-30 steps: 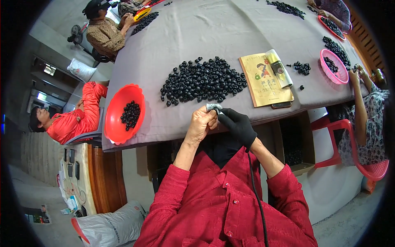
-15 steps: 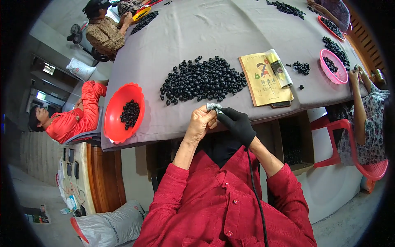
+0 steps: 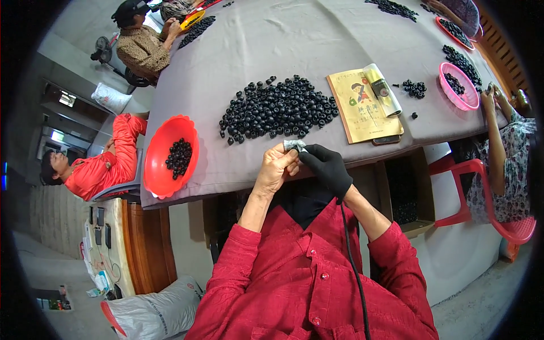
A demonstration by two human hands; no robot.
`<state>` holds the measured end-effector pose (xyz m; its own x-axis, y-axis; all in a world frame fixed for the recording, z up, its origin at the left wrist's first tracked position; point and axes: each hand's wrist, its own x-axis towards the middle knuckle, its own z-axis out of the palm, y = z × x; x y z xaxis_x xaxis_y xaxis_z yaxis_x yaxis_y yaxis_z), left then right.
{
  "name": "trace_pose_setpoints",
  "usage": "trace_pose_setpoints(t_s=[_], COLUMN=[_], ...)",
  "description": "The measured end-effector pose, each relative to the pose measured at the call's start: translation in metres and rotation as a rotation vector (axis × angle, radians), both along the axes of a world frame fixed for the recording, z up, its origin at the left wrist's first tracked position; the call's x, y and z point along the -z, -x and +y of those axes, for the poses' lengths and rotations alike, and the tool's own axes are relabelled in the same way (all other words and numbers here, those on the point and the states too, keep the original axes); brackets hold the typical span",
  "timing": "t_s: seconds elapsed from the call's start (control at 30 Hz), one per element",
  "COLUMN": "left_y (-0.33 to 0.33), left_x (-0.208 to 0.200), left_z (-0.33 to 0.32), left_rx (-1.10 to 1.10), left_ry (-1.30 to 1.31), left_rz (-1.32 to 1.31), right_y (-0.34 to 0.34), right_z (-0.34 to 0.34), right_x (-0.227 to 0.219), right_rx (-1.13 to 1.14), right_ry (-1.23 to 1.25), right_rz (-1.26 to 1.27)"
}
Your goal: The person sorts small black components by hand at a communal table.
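At the table's near edge my left hand [image 3: 276, 168] is closed, thumb against the forefinger, with a pale silvery wrap around a fingertip. My right hand [image 3: 328, 170] wears a black glove, and its fingers meet the left fingertips in a pinch. Whatever sits between them is too small and covered to make out. Just beyond my hands spreads a pile of small black round pieces [image 3: 277, 107], many with a hole showing. To the left, a red scalloped basin [image 3: 154, 170] holds a small heap of similar pieces [image 3: 179, 157].
Right of the pile lies a yellow booklet [image 3: 354, 122] with a clear-and-white package [image 3: 382, 90] on it and a dark phone [image 3: 387, 139] beneath its edge. A pink basket [image 3: 469, 101] stands farther right. A cardboard box [image 3: 422, 224] is below the table. Co-workers sit around it.
My hands stay pinched together in almost the same place. The view has shifted very slightly; the pile and the basin look unchanged.
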<state>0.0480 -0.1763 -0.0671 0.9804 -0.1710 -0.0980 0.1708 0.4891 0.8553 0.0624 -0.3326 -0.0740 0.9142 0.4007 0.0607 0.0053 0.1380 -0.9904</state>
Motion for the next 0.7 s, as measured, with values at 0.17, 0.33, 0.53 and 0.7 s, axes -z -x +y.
trace_pose_setpoints(t_s=[0.17, 0.33, 0.53, 0.7], left_y=[-0.0020, -0.0024, -0.0033, -0.0027], left_x=[0.0050, 0.0070, 0.0089, 0.0065], left_z=[0.0032, 0.0068, 0.0076, 0.0069], left_rx=[0.015, 0.033, 0.050, 0.051], left_ry=[0.160, 0.156, 0.150, 0.130], left_rz=[-0.008, 0.000, 0.000, 0.006], right_y=[0.0043, 0.0029, 0.0022, 0.0025], right_z=[-0.0024, -0.0028, -0.0023, -0.0025], right_x=[0.0008, 0.0028, 0.0026, 0.0021], right_rx=[0.002, -0.017, -0.004, -0.006], right_ry=[0.026, 0.086, 0.077, 0.074], right_rz=[-0.027, -0.044, -0.066, -0.060])
